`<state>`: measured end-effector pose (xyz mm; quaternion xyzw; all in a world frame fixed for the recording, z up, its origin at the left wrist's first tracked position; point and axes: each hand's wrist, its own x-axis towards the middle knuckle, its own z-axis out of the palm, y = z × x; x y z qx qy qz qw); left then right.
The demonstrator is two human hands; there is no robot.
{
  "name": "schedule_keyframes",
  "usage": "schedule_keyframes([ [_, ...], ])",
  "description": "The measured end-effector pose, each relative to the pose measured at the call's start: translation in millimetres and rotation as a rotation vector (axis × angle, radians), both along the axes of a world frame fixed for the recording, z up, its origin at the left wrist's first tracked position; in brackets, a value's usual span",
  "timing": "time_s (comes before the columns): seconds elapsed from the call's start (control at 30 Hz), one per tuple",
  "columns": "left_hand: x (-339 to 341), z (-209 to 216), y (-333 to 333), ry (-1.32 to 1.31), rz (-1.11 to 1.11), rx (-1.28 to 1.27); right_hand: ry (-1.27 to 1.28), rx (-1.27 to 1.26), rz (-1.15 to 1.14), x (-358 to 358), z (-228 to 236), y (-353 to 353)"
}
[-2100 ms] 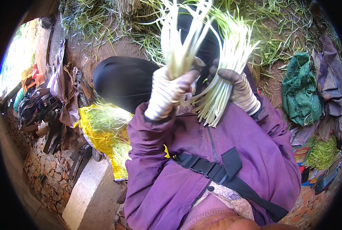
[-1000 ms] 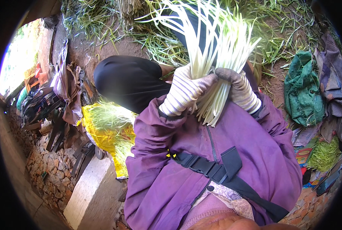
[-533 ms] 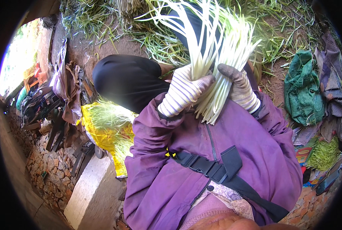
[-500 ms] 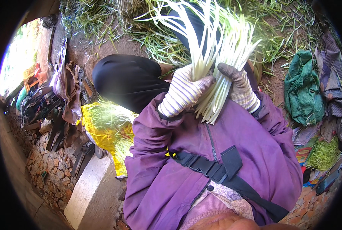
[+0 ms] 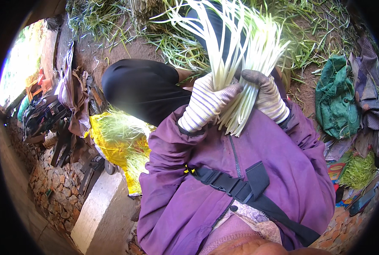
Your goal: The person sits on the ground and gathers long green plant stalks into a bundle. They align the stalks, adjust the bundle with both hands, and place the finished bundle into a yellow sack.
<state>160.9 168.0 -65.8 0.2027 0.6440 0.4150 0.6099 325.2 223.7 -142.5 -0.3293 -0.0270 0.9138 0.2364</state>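
My left hand (image 5: 210, 101), in a white glove with dark stripes, wraps round a bunch of long pale stalks (image 5: 223, 55) that look like blanched chives. Close beside it, my right hand (image 5: 269, 95), in a similar glove with a grey-stained thumb, is closed on a second, thicker bunch of stalks (image 5: 262, 49). Both bunches stand in front of my chest, their pale tops fanning away from me. Cut-looking lower ends (image 5: 237, 121) poke out below my hands, against my purple jacket (image 5: 274, 148). The fingers behind the stalks are mostly hidden.
Loose green leaves (image 5: 317, 38) litter the earth floor ahead. On the left, a yellow sack (image 5: 113, 142) carries more pale stalks, near a concrete block (image 5: 98, 204). To the right lie a green mesh sack (image 5: 337, 97) and a small heap of stalks (image 5: 359, 172). My bent knee (image 5: 134, 91) juts out left.
My left hand has shifted slightly to the right, nearer my right hand. Both hands still hold their stalks, and the surroundings look the same.
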Motion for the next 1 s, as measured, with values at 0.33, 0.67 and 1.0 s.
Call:
schedule_keyframes([
  [0.33, 8.1, -1.9, 4.6, -0.002, 0.056, 0.070, -0.084, 0.156, 0.020, -1.3, 1.5, -0.4],
  [0.67, -12.8, 5.1, -2.0, -0.001, 0.067, -0.017, -0.074, -0.033, -0.060, -2.5, 10.0, 1.6],
  [1.0, -25.6, 2.2, -10.4, -0.083, 0.099, -0.104, -0.051, -0.052, 0.011, -2.1, 16.0, 8.2],
])
